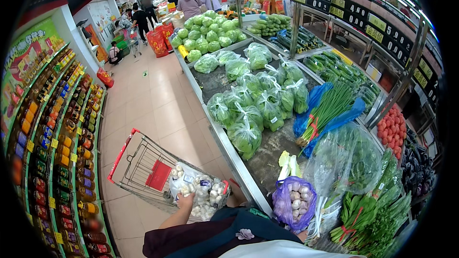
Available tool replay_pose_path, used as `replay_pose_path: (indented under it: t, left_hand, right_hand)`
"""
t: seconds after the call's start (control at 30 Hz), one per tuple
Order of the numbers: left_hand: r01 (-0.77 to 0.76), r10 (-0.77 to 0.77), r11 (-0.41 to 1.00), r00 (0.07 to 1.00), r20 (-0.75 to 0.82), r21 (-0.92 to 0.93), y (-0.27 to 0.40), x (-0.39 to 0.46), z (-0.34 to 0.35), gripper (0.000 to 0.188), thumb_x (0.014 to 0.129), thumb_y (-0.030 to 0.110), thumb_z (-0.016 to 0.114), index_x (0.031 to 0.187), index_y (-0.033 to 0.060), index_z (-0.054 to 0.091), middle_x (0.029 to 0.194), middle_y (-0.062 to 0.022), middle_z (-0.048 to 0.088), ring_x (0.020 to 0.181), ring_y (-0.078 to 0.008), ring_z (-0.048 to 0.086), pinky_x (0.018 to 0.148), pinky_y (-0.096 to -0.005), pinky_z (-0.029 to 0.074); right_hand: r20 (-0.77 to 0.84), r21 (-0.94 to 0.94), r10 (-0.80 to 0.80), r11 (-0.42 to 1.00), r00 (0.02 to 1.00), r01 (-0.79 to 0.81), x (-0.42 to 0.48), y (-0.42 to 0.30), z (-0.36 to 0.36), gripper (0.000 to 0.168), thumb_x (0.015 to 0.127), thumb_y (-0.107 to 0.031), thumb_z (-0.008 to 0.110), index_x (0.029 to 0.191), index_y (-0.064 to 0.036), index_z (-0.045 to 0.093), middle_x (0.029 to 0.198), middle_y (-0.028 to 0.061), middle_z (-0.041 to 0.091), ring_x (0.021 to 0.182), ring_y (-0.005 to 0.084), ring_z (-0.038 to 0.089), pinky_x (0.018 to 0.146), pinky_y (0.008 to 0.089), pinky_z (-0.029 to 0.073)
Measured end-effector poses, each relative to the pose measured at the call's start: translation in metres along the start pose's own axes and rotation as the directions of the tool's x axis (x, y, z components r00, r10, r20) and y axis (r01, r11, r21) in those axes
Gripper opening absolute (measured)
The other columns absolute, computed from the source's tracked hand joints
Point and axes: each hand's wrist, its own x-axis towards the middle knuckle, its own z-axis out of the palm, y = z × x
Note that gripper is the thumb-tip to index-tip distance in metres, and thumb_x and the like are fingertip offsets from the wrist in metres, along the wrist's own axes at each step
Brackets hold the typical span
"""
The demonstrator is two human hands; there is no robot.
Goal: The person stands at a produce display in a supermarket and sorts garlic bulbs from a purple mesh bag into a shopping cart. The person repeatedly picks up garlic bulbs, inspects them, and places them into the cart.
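Note:
My left hand (185, 200) reaches into the shopping cart (123, 154), its fingers curled around white bulbs that look like garlic. Around it in the cart lie clear plastic bags of white bulbs (205, 183), some with labels. Only a bit of my right hand (303, 235) shows past the dark sleeve, by the lower edge of a purple bag of garlic bulbs (296, 202); its fingers are hidden. That bag lies on the metal-edged produce stand (238, 172), below a pale leafy vegetable (289, 165) and left of white stalks or ties (324, 218).
Bagged greens (245, 138), cabbages (202, 36), tied green stalks on blue plastic (322, 114) and bundled leafy greens (355, 215) cover the stand. Shelves of bottles (64, 143) line the left. Up the tiled aisle (143, 93) are red sacks (157, 43) and several people.

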Motion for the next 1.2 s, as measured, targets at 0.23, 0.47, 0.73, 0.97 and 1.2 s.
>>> replay_pose_path:
  t: [0.23,0.47,0.73,0.97,1.2]
  left_hand:
    - [-0.041,-0.031,0.925,0.983,0.182,0.377,-0.047,0.020,0.026,0.104,0.058,0.046,0.077,0.141,0.0166,0.021,0.134,-0.0292,0.028,0.124,-0.0423,0.032,0.102,-0.0490,0.029]
    - [0.199,-0.255,0.935,0.952,0.170,0.292,-0.079,0.057,0.065,0.104,0.062,0.030,0.078,0.142,0.0140,0.015,0.134,-0.0287,0.033,0.125,-0.0402,0.036,0.102,-0.0439,0.034]
    - [-0.666,0.668,0.742,0.725,-0.166,0.078,0.047,0.033,0.075,0.082,0.061,0.021,0.073,0.131,0.0018,0.035,0.127,-0.0259,0.041,0.121,-0.0404,0.038,0.105,-0.0446,0.028]
    - [-0.552,0.907,0.170,-0.236,0.349,-0.816,0.208,-0.227,0.042,0.056,0.080,0.021,0.068,0.128,0.0044,0.046,0.124,-0.0133,0.048,0.116,-0.0244,0.047,0.097,-0.0350,0.039]
    - [-0.361,0.385,0.381,-0.775,0.501,-0.851,0.172,-0.349,0.038,0.046,0.091,0.031,0.054,0.126,0.0033,0.043,0.090,-0.0060,0.053,0.084,-0.0179,0.052,0.075,-0.0297,0.042]
  right_hand:
    - [-0.380,-0.116,0.064,0.986,0.923,-0.116,0.104,0.084,0.128,0.019,0.087,-0.026,0.052,0.106,-0.021,0.052,0.112,0.0142,0.049,0.098,0.0319,0.054,0.080,0.0400,0.046]
    - [-0.294,-0.064,0.003,0.998,0.956,-0.023,0.061,0.046,0.063,0.017,0.073,-0.023,0.062,0.065,-0.008,0.067,0.104,0.0163,0.054,0.089,0.0338,0.056,0.079,0.0422,0.045]
    - [-0.553,-0.027,-0.356,0.911,0.753,0.411,-0.018,-0.002,-0.099,0.015,0.081,-0.007,0.053,0.088,0.001,0.063,0.089,0.0170,0.058,0.079,0.0327,0.056,0.070,0.0429,0.045]
    - [-0.441,0.577,-0.634,0.341,0.635,0.742,-0.070,-0.085,-0.244,0.015,0.083,0.002,0.052,0.096,0.001,0.059,0.077,0.0144,0.059,0.067,0.0262,0.060,0.062,0.0319,0.047]
    - [-0.437,0.686,-0.707,0.138,0.557,0.714,-0.118,-0.114,-0.289,0.010,0.088,-0.003,0.051,0.091,0.000,0.061,0.059,0.0042,0.052,0.050,0.0109,0.049,0.047,0.0237,0.040]
